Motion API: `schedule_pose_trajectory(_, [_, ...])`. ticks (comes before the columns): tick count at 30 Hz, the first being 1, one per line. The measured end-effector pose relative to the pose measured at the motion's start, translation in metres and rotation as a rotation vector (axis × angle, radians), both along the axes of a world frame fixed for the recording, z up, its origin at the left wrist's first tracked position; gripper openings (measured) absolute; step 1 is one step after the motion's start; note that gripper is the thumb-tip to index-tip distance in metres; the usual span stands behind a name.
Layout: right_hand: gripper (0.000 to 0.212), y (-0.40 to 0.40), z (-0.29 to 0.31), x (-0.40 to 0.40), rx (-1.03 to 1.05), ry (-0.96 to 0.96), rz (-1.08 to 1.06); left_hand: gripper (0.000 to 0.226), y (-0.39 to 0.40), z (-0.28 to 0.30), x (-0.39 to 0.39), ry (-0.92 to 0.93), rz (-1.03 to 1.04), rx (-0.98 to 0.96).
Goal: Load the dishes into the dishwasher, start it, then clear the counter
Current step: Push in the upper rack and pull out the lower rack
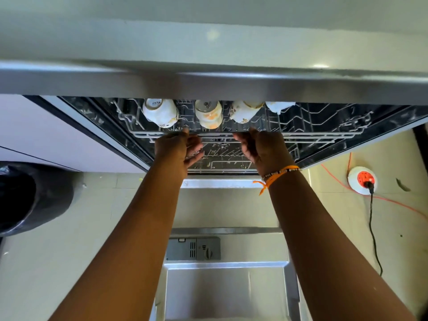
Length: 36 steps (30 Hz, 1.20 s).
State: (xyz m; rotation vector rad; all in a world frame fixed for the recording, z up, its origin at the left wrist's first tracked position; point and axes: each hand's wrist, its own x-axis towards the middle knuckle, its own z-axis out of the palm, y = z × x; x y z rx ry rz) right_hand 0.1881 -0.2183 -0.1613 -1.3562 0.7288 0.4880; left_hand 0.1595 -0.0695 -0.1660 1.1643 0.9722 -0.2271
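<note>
I have both hands, left [177,147] and right [261,148], fingers curled at the rack [301,135] front rail. Shoving hard could topple the cups [159,112] just behind it.

The counter edge [208,82] hides the back of the upper rack [301,133] and the top of the fourth cup [279,106]. Both arms cover much of the open door [227,286] and the lower rack [222,158]. The bin [27,195] is cut off at the left edge, and the orange cord [393,202] at the right
</note>
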Motion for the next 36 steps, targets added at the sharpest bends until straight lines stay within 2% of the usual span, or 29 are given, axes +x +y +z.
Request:
schedule_pose_trajectory(4, [0.033,-0.001,0.0,0.001,-0.037,-0.034,0.044,0.016,0.005,-0.002,0.005,0.018,-0.017,-0.004])
schedule_pose_trajectory(8, [0.017,0.0,-0.005,0.005,0.015,-0.02,0.007,0.015,0.008,-0.003,0.008,0.012,-0.02,-0.025])
schedule_pose_trajectory(13, [0.032,-0.002,-0.009,0.007,0.043,-0.038,0.027,0.017,0.01,-0.005,0.009,-0.016,-0.037,-0.038])
schedule_pose_trajectory(16, [0.022,-0.001,-0.009,0.004,0.036,-0.028,0.023,0.023,0.007,-0.007,0.004,-0.042,-0.079,0.052])
schedule_pose_trajectory(18, [0.024,-0.001,-0.01,0.003,0.053,-0.026,0.019,0.028,0.003,-0.008,-0.001,-0.062,-0.087,0.122])
schedule_pose_trajectory(20, [0.029,-0.002,-0.013,-0.002,0.037,-0.088,0.014,0.028,0.002,-0.01,-0.01,-0.075,-0.09,0.126])
schedule_pose_trajectory(23, [0.031,-0.009,-0.031,-0.021,-0.098,-0.25,0.048,0.021,0.0,-0.018,-0.034,-0.076,-0.259,0.099])
schedule_pose_trajectory(26, [0.028,-0.019,-0.074,-0.046,-0.316,-0.358,0.234,0.025,-0.003,-0.037,-0.056,-0.023,-0.476,0.156])
schedule_pose_trajectory(29, [0.021,-0.025,-0.131,-0.056,-0.7,-0.446,0.657,0.023,-0.005,-0.064,-0.066,-0.005,-0.509,0.143])
schedule_pose_trajectory(32, [0.051,-0.026,-0.177,-0.046,-0.949,-0.512,1.054,0.024,0.0,-0.096,-0.082,0.012,-0.575,0.169])
schedule_pose_trajectory(34, [0.065,-0.024,-0.198,-0.031,-1.12,-0.534,1.18,0.027,0.004,-0.118,-0.095,0.048,-0.636,0.191])
schedule_pose_trajectory(36, [0.069,-0.023,-0.214,-0.021,-1.226,-0.461,1.272,0.028,0.007,-0.136,-0.104,0.085,-0.676,0.231])
